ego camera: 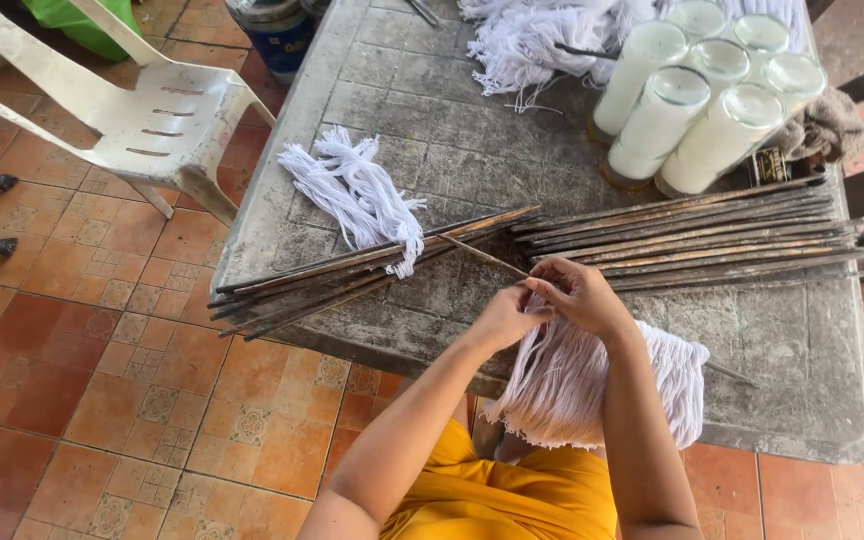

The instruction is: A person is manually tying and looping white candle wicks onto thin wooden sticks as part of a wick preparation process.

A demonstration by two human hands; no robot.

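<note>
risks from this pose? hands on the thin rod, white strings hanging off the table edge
1. The white string bundle drapes over the table edge near the lap; it may slide off.
2. The thin rod is pinched between left hand and right hand with its far end across the left rod pile; a tug could scatter that pile.
3. The glass candles stand crowded close behind the right rod pile; a swinging rod might knock them.

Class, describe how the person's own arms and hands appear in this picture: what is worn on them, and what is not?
Both arms are bare to the frame edge, no sleeves showing. The left hand and right hand wear no gloves; no rings, watch or bracelets are visible. A mustard-yellow garment covers the body.
</note>
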